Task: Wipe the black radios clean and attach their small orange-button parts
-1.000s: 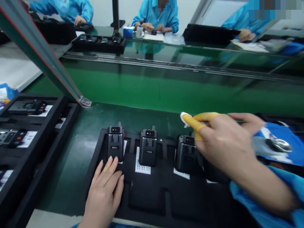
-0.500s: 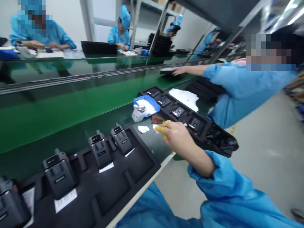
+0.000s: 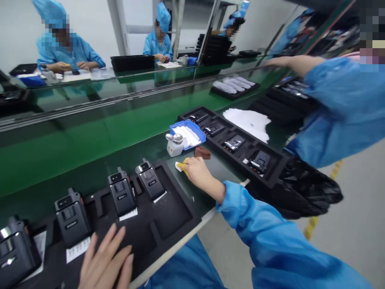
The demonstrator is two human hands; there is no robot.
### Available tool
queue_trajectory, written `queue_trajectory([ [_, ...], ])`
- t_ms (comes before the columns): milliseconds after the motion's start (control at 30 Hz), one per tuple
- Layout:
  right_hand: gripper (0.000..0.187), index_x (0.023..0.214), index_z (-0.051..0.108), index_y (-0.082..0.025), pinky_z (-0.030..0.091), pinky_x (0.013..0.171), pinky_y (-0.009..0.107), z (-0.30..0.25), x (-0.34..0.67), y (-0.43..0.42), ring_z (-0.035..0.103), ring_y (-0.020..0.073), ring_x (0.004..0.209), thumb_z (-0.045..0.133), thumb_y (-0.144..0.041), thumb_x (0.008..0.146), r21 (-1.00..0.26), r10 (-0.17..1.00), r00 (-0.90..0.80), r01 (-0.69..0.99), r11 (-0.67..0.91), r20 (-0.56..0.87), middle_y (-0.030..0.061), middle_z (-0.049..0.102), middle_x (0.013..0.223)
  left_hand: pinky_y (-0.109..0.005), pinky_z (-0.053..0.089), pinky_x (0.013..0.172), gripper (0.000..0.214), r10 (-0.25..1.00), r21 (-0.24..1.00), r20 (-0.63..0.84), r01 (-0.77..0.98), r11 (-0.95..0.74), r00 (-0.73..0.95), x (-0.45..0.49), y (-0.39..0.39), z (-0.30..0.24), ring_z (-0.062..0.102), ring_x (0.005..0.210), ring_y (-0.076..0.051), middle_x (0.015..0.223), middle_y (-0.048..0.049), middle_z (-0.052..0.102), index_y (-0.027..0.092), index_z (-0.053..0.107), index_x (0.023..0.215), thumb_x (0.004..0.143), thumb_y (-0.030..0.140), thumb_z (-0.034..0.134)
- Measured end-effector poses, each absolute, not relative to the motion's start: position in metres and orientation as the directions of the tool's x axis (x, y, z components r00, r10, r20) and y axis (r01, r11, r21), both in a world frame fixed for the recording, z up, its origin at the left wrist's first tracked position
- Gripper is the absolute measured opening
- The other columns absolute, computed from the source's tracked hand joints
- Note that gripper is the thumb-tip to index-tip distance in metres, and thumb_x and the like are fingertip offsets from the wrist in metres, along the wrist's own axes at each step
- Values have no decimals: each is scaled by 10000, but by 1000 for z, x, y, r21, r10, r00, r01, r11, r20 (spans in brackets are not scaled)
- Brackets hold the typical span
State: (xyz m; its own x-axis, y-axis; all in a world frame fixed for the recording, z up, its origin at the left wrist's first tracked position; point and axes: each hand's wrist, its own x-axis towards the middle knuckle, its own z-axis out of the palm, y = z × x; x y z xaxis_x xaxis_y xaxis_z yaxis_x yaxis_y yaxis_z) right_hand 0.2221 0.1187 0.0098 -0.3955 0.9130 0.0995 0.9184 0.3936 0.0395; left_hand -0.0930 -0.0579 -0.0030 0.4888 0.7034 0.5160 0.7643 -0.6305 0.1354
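Note:
My right hand (image 3: 197, 172), with yellow finger covers, is closed at a small white wipe (image 3: 178, 166) on the dark bench. Its fingertips are pinched on the wipe's edge. Low in the view, my left hand (image 3: 106, 259) is spread open above the black foam tray (image 3: 177, 237), holding nothing. Several black handheld radios stand in that tray with white labels under them. The closest to my left hand are one radio (image 3: 72, 220) and another radio (image 3: 122, 194). A further radio (image 3: 150, 180) is nearer my right hand.
Beyond my right hand are a brown block (image 3: 202, 152), a white dispenser (image 3: 175, 147) and a blue tray (image 3: 197, 134) of white wipes. A second foam tray (image 3: 275, 178) holds several devices beside a black bag (image 3: 313, 192). A co-worker's arm (image 3: 303, 64) reaches in from the right.
My left hand has come into view over the foam tray. My right hand has moved left along the bench to the wipe. The co-worker's hand has left the tray on the green belt.

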Motion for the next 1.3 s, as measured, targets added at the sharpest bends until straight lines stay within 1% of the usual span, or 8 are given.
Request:
queue_trajectory([
  [100,261,977,704,-206,265,745,342,19,234,121,512,186,864,476,-145,866,34,896,-406,913,407,182,76,657,931,-424,220,1149,197,688,116,515,753,-647,511,-59,-46,11,541,1203,-225,1170,-95,656,183,639,976,805,114,569],
  [233,287,998,693,-233,262,781,351,47,246,138,490,186,868,466,-143,849,86,786,-350,930,358,509,60,626,934,-406,191,1151,171,673,93,524,751,-653,521,-21,-31,11,545,1196,-210,1155,-77,666,189,638,957,829,164,527],
  [300,287,991,694,-243,258,774,347,57,242,152,479,180,842,463,-143,854,122,748,-342,934,335,569,51,622,916,-426,217,1140,196,679,72,519,765,-640,519,-7,-25,4,544,1195,-222,1188,-88,649,185,635,982,847,197,493],
  [567,300,824,701,-227,235,814,380,47,231,185,454,186,833,432,-98,852,227,775,-453,892,392,442,48,620,877,-493,390,1011,347,788,6,399,858,-513,469,12,-21,-12,461,1257,-286,1348,-133,527,148,583,1174,857,214,459],
  [700,289,734,695,-209,241,830,404,49,231,179,451,187,794,448,-85,820,249,696,-477,878,409,536,47,602,794,-512,424,949,401,827,2,341,879,-477,448,14,-20,-9,454,1257,-311,1379,-157,489,148,544,1236,858,249,458],
  [833,272,897,701,-217,227,866,392,55,204,156,476,169,803,482,-71,829,220,562,-542,813,539,624,32,629,838,-482,440,929,414,831,16,325,876,-482,451,15,-18,-7,463,1248,-307,1362,-173,503,125,540,1235,855,266,455],
  [1067,203,916,680,-217,165,947,384,30,150,138,482,134,810,489,-149,902,272,341,-782,531,802,522,-9,661,842,-423,421,955,406,841,75,325,874,-479,433,15,-18,-10,447,1274,-287,1359,-164,510,137,544,1220,844,275,476],
  [1300,248,837,676,-228,159,956,395,24,150,145,485,130,795,461,-131,913,274,316,-815,485,830,486,-21,663,846,-396,402,978,406,846,97,314,872,-481,431,15,-17,-11,470,1255,-269,1340,-144,534,141,547,1219,850,291,467],
])
